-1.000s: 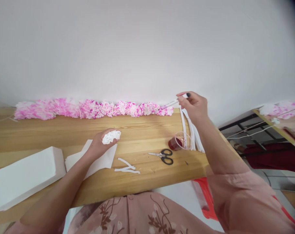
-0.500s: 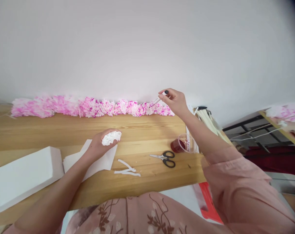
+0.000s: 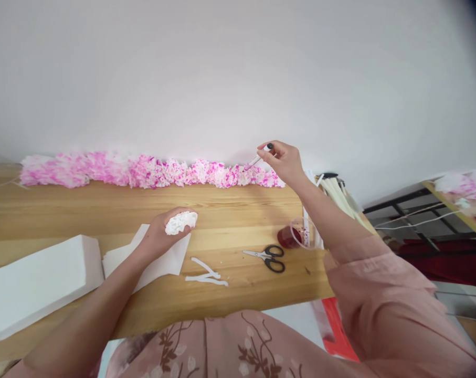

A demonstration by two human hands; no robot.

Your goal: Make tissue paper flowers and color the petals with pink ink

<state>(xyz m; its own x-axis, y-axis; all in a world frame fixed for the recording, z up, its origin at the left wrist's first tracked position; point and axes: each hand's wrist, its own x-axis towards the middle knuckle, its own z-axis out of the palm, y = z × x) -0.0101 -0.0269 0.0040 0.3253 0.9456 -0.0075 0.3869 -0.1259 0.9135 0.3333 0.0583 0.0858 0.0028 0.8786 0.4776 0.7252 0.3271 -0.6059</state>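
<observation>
My left hand is closed around a white crumpled paper flower, held just above the wooden table. My right hand pinches a thin dropper, its tip pointing down-left over the right end of a row of pink-and-white paper flowers along the wall. A clear cup of red dye stands below my right forearm.
Black-handled scissors lie near the cup. White paper strips and a sheet of tissue lie by my left hand. A white tissue stack is at the left. Long white strips hang at the table's right end.
My right hand carried the dropper left from above the cup to the right end of the flower row. My left hand kept still with the white flower.
</observation>
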